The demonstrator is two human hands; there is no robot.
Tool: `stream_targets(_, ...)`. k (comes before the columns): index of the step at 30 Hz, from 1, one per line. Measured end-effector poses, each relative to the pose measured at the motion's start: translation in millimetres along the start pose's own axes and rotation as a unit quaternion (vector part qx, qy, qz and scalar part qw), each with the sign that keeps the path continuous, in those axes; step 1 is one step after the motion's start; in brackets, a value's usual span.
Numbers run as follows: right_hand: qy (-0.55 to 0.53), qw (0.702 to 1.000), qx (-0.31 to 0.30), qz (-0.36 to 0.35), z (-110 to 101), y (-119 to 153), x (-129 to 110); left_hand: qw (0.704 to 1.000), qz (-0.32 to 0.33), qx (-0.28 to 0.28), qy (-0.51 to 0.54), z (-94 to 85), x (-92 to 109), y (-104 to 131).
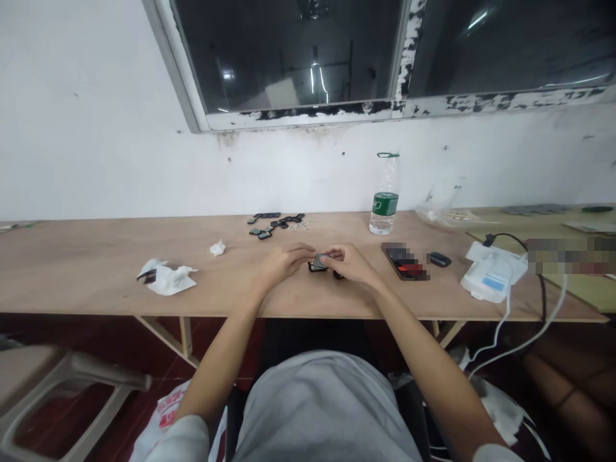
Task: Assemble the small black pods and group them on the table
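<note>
Over the middle of the table, my right hand (350,262) pinches a small grey-green square plate (319,261) between thumb and fingers. My left hand (291,262) has its fingers together and bent, with the tips at the plate's left edge. Just under the plate shows a small black frame-like part (316,269); whether the two are joined I cannot tell. Another small dark piece (338,274) lies beneath my right hand, partly hidden by it. Farther back lie several similar black pieces (283,222), some with grey-green squares, beside small whitish bits (301,226).
A water bottle (384,208) stands at the back. To the right lie a phone (404,262), a black oval object (439,259) and a white box (491,276) with cables. Crumpled tissues (169,278) are on the left of the wooden table (96,263). A stool (67,385) stands below left.
</note>
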State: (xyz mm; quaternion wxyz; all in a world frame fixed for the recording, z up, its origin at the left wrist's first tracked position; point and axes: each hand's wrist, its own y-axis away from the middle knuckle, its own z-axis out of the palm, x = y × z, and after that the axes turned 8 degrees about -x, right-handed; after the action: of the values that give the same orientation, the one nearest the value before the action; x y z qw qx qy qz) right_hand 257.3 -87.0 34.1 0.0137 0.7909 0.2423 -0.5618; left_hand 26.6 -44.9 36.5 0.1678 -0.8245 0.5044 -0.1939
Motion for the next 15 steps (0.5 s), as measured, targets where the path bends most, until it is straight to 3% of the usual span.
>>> stream_targets(8,-0.019,1.000,-0.005,0.001,1.5,-0.9,1.1,0.999,0.021,-0.020,-0.036,-1.5,-0.2,2.1)
stream_targets(15,-0.055,0.998,0.001,-0.003,-2.9,-0.2,-1.1,0.998,0.030,0.031,-0.045,1.7,0.7,2.2)
